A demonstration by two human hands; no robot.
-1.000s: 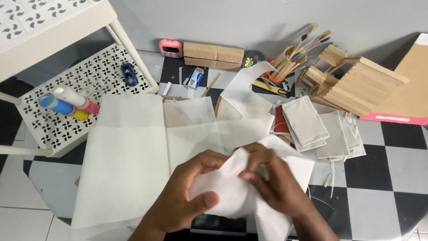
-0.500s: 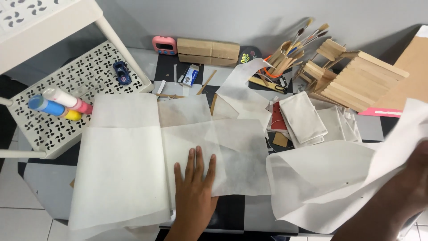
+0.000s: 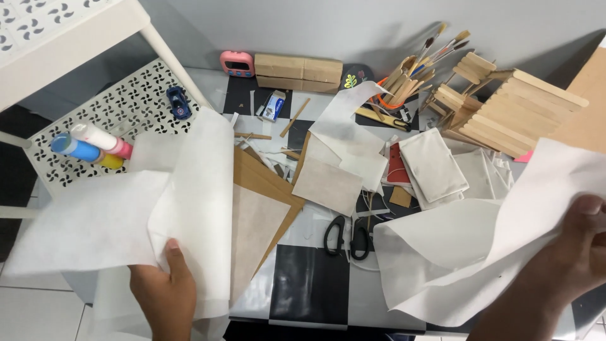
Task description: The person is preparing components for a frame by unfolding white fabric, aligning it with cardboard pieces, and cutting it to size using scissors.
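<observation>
left hand [image 3: 165,292]: fingers now pinch left sheet [image 3: 126,215], lifted; was flat
right hand [image 3: 577,252]: fingers still grip right sheet [image 3: 467,252]
scissors [image 3: 346,235]: now uncovered

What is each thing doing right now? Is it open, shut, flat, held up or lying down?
Left hand: gripping a white paper sheet, lifted and folding over.
Right hand: gripping another white sheet, raised and creased.
Scissors: shut, lying flat on the checkered table.
Brown cardboard: flat, uncovered.
Paintbrushes: standing bristles up in a holder.
Glue tubes: capped, lying on the white shelf.
</observation>
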